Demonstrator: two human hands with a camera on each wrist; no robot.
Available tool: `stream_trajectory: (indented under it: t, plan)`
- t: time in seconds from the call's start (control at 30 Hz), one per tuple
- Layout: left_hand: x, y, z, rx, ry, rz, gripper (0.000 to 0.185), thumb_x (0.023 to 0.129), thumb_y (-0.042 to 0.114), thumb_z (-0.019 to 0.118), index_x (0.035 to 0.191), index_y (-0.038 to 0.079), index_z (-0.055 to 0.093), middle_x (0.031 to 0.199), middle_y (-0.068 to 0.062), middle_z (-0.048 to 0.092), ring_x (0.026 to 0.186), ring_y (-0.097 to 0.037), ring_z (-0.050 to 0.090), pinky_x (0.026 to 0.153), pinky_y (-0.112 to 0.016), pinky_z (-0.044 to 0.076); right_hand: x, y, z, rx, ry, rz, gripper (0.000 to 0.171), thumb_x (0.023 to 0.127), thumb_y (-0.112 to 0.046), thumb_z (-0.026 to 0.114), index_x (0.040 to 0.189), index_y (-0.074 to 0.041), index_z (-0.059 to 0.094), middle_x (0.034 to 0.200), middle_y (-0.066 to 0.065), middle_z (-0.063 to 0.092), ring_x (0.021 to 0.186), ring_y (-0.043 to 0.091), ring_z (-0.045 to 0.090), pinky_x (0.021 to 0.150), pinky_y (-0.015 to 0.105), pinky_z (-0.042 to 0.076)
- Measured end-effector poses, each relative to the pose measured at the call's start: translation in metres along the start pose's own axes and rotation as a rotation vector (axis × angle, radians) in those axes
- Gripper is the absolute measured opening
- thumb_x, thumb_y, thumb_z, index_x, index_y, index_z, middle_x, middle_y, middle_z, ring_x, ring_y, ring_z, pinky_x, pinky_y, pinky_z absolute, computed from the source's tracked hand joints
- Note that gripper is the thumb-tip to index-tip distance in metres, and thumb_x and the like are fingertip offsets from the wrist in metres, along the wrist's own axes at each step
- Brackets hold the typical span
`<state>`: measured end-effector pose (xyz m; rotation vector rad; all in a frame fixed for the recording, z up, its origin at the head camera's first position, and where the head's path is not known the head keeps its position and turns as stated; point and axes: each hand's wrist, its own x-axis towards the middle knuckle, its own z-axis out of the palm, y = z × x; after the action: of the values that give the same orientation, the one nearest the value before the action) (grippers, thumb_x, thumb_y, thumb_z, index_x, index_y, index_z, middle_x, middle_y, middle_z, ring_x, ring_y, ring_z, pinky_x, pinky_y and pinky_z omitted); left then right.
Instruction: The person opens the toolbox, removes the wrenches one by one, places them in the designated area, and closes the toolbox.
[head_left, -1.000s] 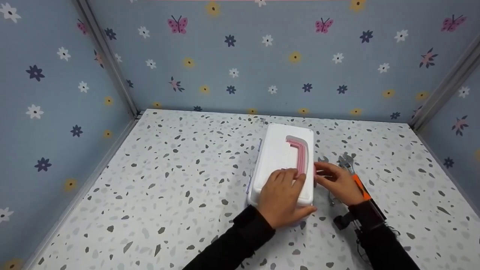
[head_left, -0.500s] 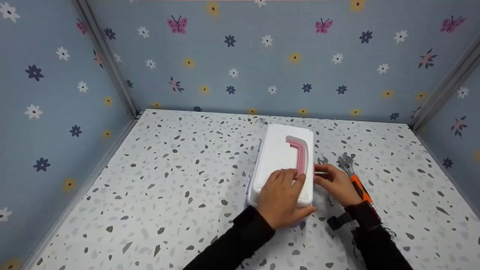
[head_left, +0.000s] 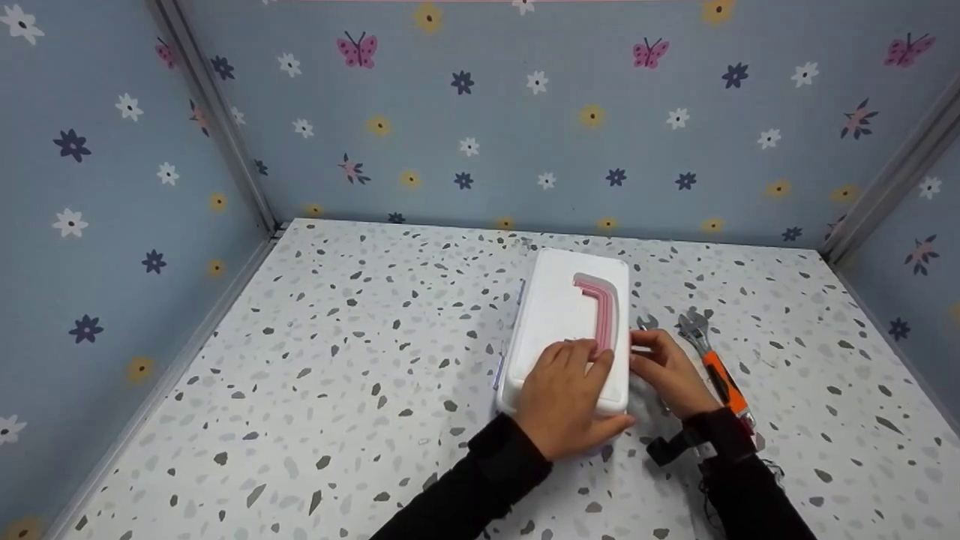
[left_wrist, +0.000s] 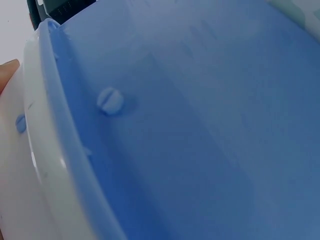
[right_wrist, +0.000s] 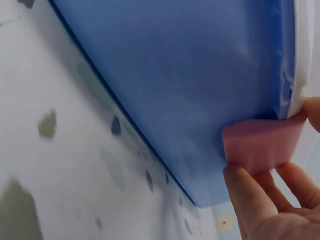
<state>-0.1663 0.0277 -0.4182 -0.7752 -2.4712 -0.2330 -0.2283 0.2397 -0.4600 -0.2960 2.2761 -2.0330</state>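
Note:
A white-lidded box (head_left: 562, 315) with a blue body (left_wrist: 200, 125) stands on the speckled table (head_left: 360, 375). A pink handle (head_left: 601, 307) lies folded in its lid. My left hand (head_left: 566, 397) rests flat on the near end of the lid, fingers fairly straight. My right hand (head_left: 664, 367) is at the box's right side. Its thumb and fingers (right_wrist: 250, 200) pinch the pink latch (right_wrist: 262, 142) where the lid rim meets the blue wall (right_wrist: 175, 75).
An adjustable wrench with an orange handle (head_left: 716, 367) lies on the table just right of my right hand. A small steel spanner (head_left: 646, 324) lies between it and the box. Flowered blue walls (head_left: 525, 127) close in the table on three sides.
My right hand has slid a little left, closer to the box's side, so more of the orange wrench shows. The left hand and the box have stayed put.

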Motion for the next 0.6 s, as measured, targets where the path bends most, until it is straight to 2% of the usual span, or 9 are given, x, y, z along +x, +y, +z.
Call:
stream_trajectory:
  t: [0.13,0.33,0.6]
  plan:
    - [0.001,0.001,0.0,0.003,-0.009,-0.004,0.081,0.079,0.075,0.057,0.133,0.015,0.057,0.126,-0.005,0.059,0.117,-0.018,0.057,0.108,-0.032,0.039,0.0,0.002,-0.001,0.041,0.005,0.002,0.033,0.092,0.004,0.056,0.124,0.002,0.047,0.12,-0.006,0.061,0.111,0.012,0.061,0.094,0.026,0.052]
    - [-0.001,0.001,-0.001,0.003,-0.023,0.006,0.083,0.08,0.076,0.055,0.134,0.013,0.055,0.128,-0.005,0.059,0.118,-0.019,0.057,0.109,-0.032,0.039,-0.002,0.0,0.0,0.024,0.0,0.013,0.035,0.093,0.002,0.057,0.126,0.003,0.046,0.123,-0.004,0.059,0.113,0.011,0.059,0.095,0.026,0.052]
    - [-0.002,-0.005,-0.009,-0.063,-0.057,0.029,0.08,0.085,0.072,0.054,0.139,0.013,0.051,0.133,-0.008,0.057,0.124,-0.021,0.055,0.112,-0.032,0.038,-0.001,-0.01,0.0,-0.112,-0.021,0.067,0.045,0.094,-0.012,0.063,0.133,0.002,0.046,0.138,0.019,0.051,0.113,0.008,0.058,0.095,0.023,0.05]
